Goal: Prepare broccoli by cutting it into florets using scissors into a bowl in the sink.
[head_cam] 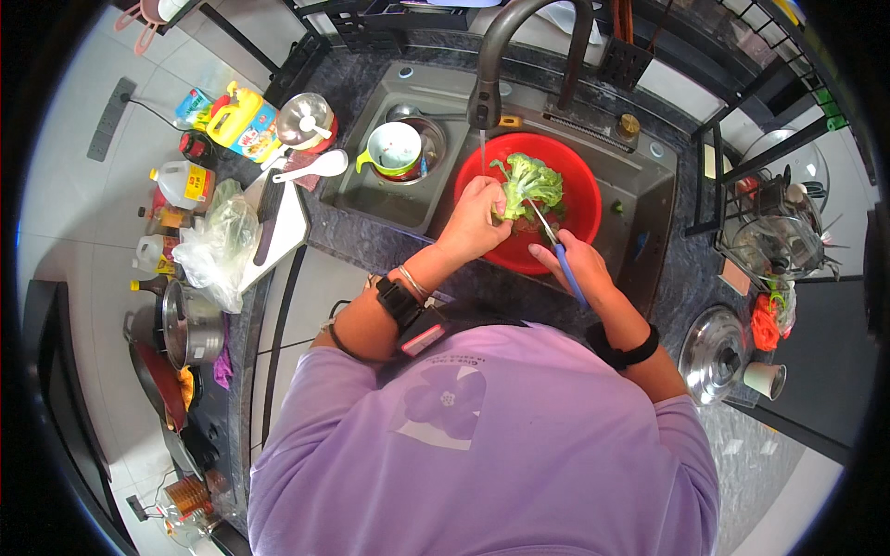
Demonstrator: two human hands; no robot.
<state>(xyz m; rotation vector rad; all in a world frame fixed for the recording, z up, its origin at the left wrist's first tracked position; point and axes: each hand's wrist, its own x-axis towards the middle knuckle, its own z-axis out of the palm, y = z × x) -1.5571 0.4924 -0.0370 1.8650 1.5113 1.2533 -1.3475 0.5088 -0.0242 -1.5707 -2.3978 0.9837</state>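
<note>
My left hand (476, 217) grips the thick stem end of a broccoli head (534, 179), holding it over a red plastic basin (587, 226) in the sink. Kitchen scissors with blue handles (569, 272) are in my right hand (583, 263). Their blades reach up to the broccoli among its stalks; how far they are parted is hard to make out. A thin stream of water runs from the dark pull-down faucet (484, 104) into the basin beside my left hand. Some green pieces lie in the basin under the broccoli, partly hidden by it.
In the left sink bowl (410, 221) sits a green-handled cup (393, 147) on metal bowls. A white cutting board (285, 226), plastic bag (221, 243) and yellow oil jug (243, 121) crowd the left counter. On the right are a dish rack (772, 236) and a steel lid (710, 356).
</note>
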